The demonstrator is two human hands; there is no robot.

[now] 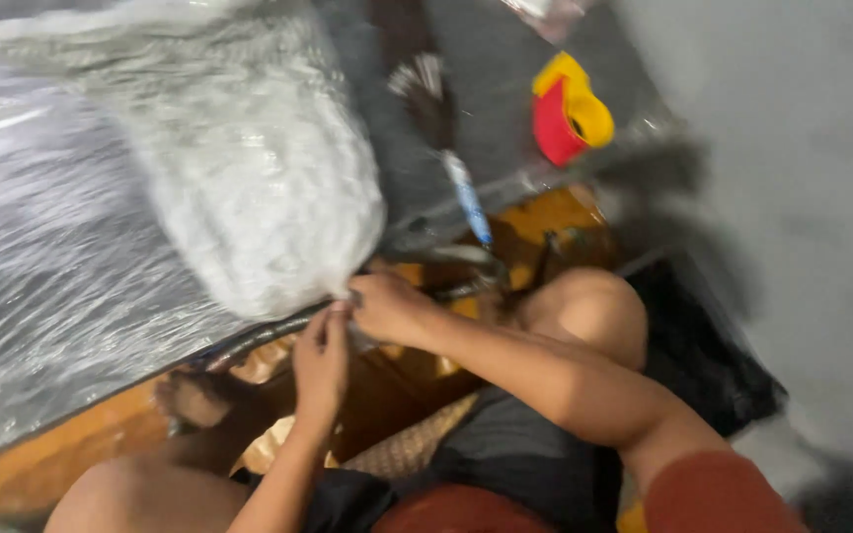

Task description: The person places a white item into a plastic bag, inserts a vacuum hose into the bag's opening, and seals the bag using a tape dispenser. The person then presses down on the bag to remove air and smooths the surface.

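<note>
The lower corner of the clear plastic bag (249,188), at frame centre, is pinched by the closed fingers of the left hand (320,363) and the right hand (387,308); the corner is best kept taut, the grip close to it.

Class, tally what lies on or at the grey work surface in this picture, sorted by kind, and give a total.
Clear plastic bags of white stuffing: 1, its corner pinched by the left hand and the right hand
Brushes with a blue handle: 1
Red and yellow tape dispensers: 1
Total: 3
</note>
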